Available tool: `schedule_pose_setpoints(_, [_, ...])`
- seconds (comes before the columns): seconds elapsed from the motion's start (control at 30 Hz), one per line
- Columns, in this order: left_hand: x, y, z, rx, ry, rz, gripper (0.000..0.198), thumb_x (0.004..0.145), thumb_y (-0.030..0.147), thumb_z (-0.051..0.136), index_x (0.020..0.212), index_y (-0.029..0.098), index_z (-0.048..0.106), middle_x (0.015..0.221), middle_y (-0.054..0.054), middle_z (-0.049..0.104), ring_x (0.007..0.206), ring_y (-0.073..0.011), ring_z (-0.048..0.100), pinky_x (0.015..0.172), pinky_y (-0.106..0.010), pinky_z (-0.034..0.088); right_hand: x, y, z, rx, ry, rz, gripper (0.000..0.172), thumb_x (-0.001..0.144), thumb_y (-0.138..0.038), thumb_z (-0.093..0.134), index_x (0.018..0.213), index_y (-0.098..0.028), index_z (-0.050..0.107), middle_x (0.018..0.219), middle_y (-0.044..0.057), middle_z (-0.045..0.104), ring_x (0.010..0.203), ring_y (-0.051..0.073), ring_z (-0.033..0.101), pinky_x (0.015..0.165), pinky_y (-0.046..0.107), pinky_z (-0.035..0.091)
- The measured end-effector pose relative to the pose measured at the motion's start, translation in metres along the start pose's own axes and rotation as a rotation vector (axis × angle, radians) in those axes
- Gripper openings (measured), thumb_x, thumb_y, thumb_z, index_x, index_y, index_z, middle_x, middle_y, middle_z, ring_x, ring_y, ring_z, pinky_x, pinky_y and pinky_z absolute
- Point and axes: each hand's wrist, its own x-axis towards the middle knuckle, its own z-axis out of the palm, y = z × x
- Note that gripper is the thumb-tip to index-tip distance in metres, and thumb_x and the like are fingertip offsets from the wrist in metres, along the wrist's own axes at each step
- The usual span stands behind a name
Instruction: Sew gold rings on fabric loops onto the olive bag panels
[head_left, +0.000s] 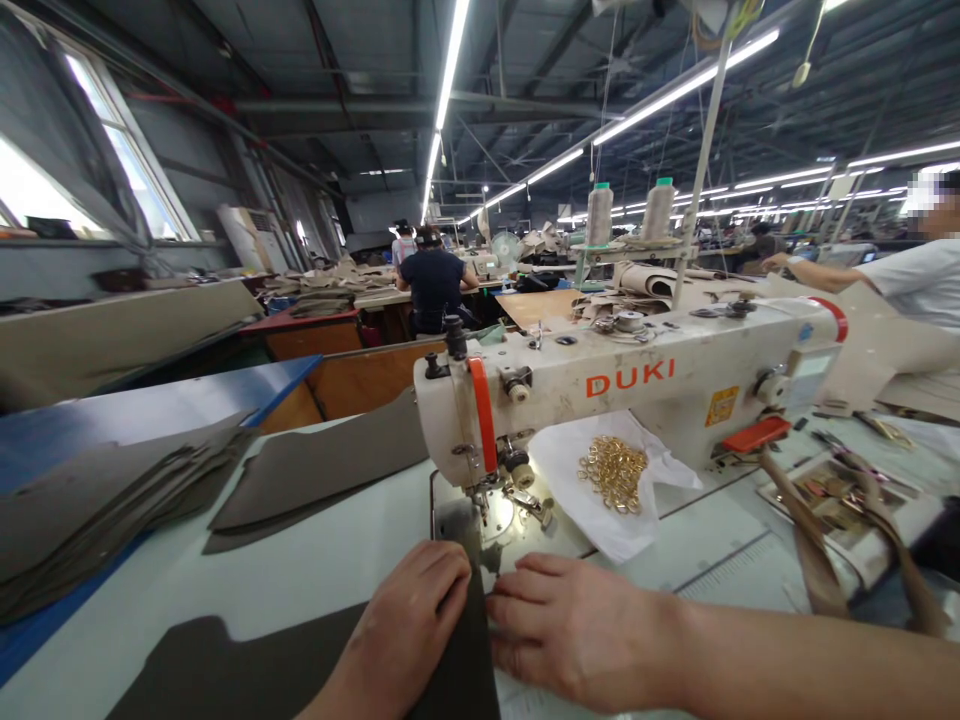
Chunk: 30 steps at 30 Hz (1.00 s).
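A dark grey-brown fabric panel point(255, 660) lies on the sewing table, its right strip running up to the needle area of a white sewing machine point(555, 380). My left hand point(405, 620) is closed on that strip, fingers curled and thumb against the forefinger. Across the panel's right edge, my right hand point(574, 625) rests low with its fingers stretched out and a little apart, tips at the edge. The presser foot point(486, 508) stands just beyond both hands. Part of the panel is hidden under my left hand and forearm.
Gold-coloured metal rings point(615, 472) lie on white paper point(559, 460) beside the needle. A box of small parts point(847, 500) with brown straps stands right. Stacked panels point(322, 470) lie left. Thread cones point(600, 215) rise behind. Co-workers sit ahead and stand at far right.
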Motion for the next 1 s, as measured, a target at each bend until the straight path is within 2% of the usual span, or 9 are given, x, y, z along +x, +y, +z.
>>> schedule_pose_setpoints(0.13, [0.0, -0.001, 0.0, 0.001, 0.01, 0.017, 0.019, 0.084, 0.01, 0.044, 0.077, 0.021, 0.057, 0.073, -0.001, 0.066, 0.067, -0.0168, 0.063, 0.064, -0.028, 0.054, 0.011, 0.0, 0.013, 0.008, 0.075, 0.047, 0.022, 0.095, -0.023, 0.044, 0.08, -0.017, 0.058, 0.089, 0.004, 0.062, 0.087, 0.019, 0.053, 0.081, 0.032, 0.042])
schedule_pose_setpoints(0.23, [0.0, -0.002, 0.0, -0.011, 0.007, 0.022, 0.019, 0.085, 0.011, 0.044, 0.075, 0.021, 0.056, 0.071, -0.001, 0.065, 0.066, -0.0164, 0.063, 0.062, -0.027, 0.054, 0.016, -0.001, 0.026, 0.041, 0.128, 0.108, 0.018, 0.095, -0.022, 0.045, 0.083, -0.016, 0.056, 0.084, 0.003, 0.062, 0.084, 0.018, 0.053, 0.08, 0.031, 0.042])
schedule_pose_setpoints(0.33, [0.001, -0.002, -0.001, -0.007, 0.002, 0.021, 0.02, 0.087, 0.012, 0.043, 0.074, 0.021, 0.055, 0.071, -0.001, 0.064, 0.065, -0.0162, 0.063, 0.061, -0.027, 0.053, 0.017, -0.002, 0.035, 0.081, 0.11, 0.121, 0.013, 0.095, -0.021, 0.046, 0.088, -0.016, 0.056, 0.086, 0.002, 0.064, 0.085, 0.017, 0.054, 0.079, 0.03, 0.042])
schedule_pose_setpoints(0.43, [0.001, -0.001, -0.002, 0.013, -0.001, 0.026, 0.023, 0.088, 0.012, 0.04, 0.074, 0.021, 0.056, 0.071, -0.001, 0.065, 0.064, -0.016, 0.063, 0.061, -0.027, 0.054, 0.017, -0.002, 0.04, 0.104, 0.091, 0.105, 0.016, 0.096, -0.021, 0.044, 0.086, -0.016, 0.056, 0.087, 0.002, 0.064, 0.088, 0.016, 0.054, 0.078, 0.029, 0.042])
schedule_pose_setpoints(0.7, [0.0, -0.001, -0.002, 0.047, 0.046, 0.061, 0.024, 0.091, 0.016, 0.037, 0.077, 0.021, 0.057, 0.072, 0.0, 0.066, 0.065, -0.0148, 0.064, 0.062, -0.025, 0.054, 0.016, -0.001, 0.041, 0.122, 0.107, 0.129, 0.018, 0.096, -0.022, 0.044, 0.084, -0.016, 0.057, 0.093, 0.002, 0.065, 0.089, 0.015, 0.055, 0.077, 0.029, 0.042])
schedule_pose_setpoints(1.0, [0.005, -0.002, -0.002, 0.046, 0.043, 0.084, 0.025, 0.093, 0.018, 0.037, 0.078, 0.021, 0.057, 0.072, 0.0, 0.066, 0.065, -0.0144, 0.065, 0.063, -0.025, 0.054, 0.016, -0.001, 0.039, 0.109, 0.099, 0.137, 0.019, 0.095, -0.022, 0.045, 0.082, -0.017, 0.057, 0.086, 0.001, 0.064, 0.084, 0.016, 0.055, 0.073, 0.029, 0.043])
